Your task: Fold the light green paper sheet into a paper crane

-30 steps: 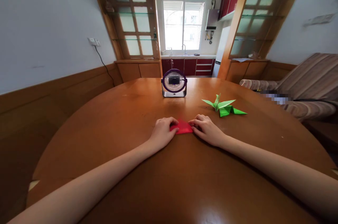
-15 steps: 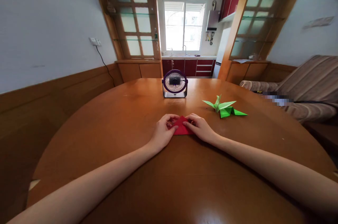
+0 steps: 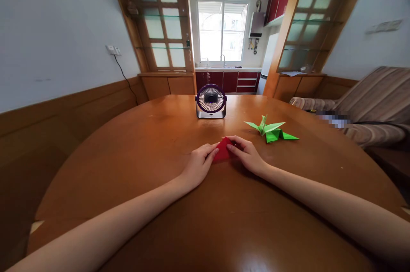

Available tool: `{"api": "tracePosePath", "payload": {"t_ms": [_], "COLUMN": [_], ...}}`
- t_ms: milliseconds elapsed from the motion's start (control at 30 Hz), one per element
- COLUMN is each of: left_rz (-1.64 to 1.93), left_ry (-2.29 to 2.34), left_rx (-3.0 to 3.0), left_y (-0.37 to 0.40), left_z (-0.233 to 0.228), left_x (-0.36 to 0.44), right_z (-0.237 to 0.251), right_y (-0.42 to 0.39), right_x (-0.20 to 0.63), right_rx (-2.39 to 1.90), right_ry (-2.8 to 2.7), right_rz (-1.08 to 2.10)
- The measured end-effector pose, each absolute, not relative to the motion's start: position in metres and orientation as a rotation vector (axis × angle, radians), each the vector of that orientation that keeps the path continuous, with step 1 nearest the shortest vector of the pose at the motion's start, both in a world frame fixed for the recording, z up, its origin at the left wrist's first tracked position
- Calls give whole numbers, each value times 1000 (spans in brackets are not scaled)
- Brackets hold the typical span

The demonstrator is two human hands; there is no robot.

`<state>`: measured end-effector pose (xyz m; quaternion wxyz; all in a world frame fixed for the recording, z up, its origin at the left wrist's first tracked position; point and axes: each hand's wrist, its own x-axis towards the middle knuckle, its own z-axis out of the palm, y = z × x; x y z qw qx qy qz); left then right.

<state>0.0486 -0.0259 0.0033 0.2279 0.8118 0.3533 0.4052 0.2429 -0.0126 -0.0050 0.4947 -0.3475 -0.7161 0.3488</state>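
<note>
A small piece of folded red paper [image 3: 222,151] is held between both hands, just above or on the middle of the table. My left hand [image 3: 201,162] pinches its left edge, the thumb on the near face. On the other side, my right hand [image 3: 246,154] grips the upper right part, with the thumb across the front and the fingers behind. The paper shows a pointed top and a slanting lower edge. Fingers cover part of both its sides.
Two green origami pieces, a light green crane [image 3: 264,126] and a darker green folded shape [image 3: 278,135], lie beyond my right hand. A small purple fan [image 3: 211,100] stands farther back on the round wooden table [image 3: 134,148]. A striped armchair [image 3: 368,101] is at the right.
The red paper has shifted slightly right and tilted, its right side higher. My left fingers have straightened along its edge, and my right hand has moved a little to the right.
</note>
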Motion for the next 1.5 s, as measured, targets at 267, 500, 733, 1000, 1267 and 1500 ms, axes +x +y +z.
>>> {"api": "tracePosePath", "payload": {"t_ms": [267, 500, 733, 1000, 1267, 1500], "left_rz": [1114, 1155, 1130, 827, 914, 937], "left_ry": [1007, 1010, 1046, 1326, 1215, 972], "left_rx": [2309, 2320, 2338, 2489, 2427, 2021], "left_y": [-27, -26, -27, -31, -26, -24], "left_z": [3, 1, 1, 4, 1, 1], "left_x": [50, 50, 51, 51, 50, 39], "right_z": [-7, -3, -4, -5, -4, -4], "right_y": [-12, -15, -14, -14, -15, -12], "right_x": [245, 242, 240, 240, 239, 241], "right_rx": [-858, -879, -902, -960, -986, -1028], "right_ry": [-1801, -1776, -1733, -1718, -1741, -1706], "right_rz": [727, 685, 662, 661, 593, 585]}}
